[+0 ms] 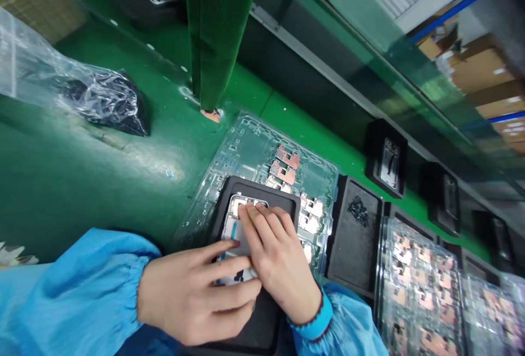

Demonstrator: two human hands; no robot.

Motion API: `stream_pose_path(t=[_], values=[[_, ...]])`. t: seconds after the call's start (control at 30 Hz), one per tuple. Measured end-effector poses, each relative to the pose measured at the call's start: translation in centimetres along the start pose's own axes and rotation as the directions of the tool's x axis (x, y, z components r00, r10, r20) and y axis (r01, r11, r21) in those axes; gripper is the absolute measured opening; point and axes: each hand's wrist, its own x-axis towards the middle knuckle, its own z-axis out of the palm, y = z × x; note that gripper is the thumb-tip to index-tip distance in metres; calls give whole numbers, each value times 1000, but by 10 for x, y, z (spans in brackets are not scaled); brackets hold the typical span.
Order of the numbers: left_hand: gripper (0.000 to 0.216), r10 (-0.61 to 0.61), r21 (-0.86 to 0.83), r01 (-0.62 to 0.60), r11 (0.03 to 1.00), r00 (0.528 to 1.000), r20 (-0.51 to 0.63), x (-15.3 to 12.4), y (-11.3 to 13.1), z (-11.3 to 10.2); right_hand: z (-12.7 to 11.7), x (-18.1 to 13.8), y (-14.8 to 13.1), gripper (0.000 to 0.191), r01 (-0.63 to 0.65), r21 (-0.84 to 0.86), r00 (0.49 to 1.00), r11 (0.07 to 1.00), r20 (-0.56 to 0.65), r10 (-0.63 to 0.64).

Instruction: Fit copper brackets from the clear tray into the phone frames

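A phone's open metal frame (pixel 228 231) lies tilted in a black padded holder (pixel 259 331) below the middle of the view. Small light parts show at its top end, and a blue strip runs along its left part. My left hand (pixel 197 290) rests over the frame's lower half, fingers spread, its thumb hidden. My right hand (pixel 275 246) reaches in from the right with stretched fingers side by side, their tips on the frame's upper end. Whether a small part lies under those fingertips I cannot tell. Under the holder, a clear plastic tray (pixel 213 173) carries several copper-coloured circuit boards (pixel 284 172).
Right of the tray stands a black tray (pixel 348 241) with small dark pieces. More clear trays of boards (pixel 422 290) follow it. Black holders with phone frames (pixel 389 164) line a dark conveyor. A green post (pixel 219 33) and a plastic bag (pixel 106 96) are at the left.
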Motion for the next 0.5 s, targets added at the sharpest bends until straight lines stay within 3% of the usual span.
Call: stream_pose_path(t=[0.13, 0.27, 0.4, 0.5], values=[[17, -50, 45, 49, 998, 999, 13, 3, -5, 0, -2, -6, 17, 48, -23, 260, 996, 965, -78, 45], [36, -196, 99, 186, 978, 975, 106, 4, -11, -2, -5, -16, 26, 55, -78, 426, 981, 901, -130, 147], [53, -301, 148, 279, 949, 940, 159, 3, -14, -2, -12, -35, 27, 51, -125, 515, 956, 848, -165, 242], [60, -344, 163, 315, 935, 918, 197, 4, -15, -1, -21, -60, 30, 45, -240, 494, 910, 835, -184, 370]])
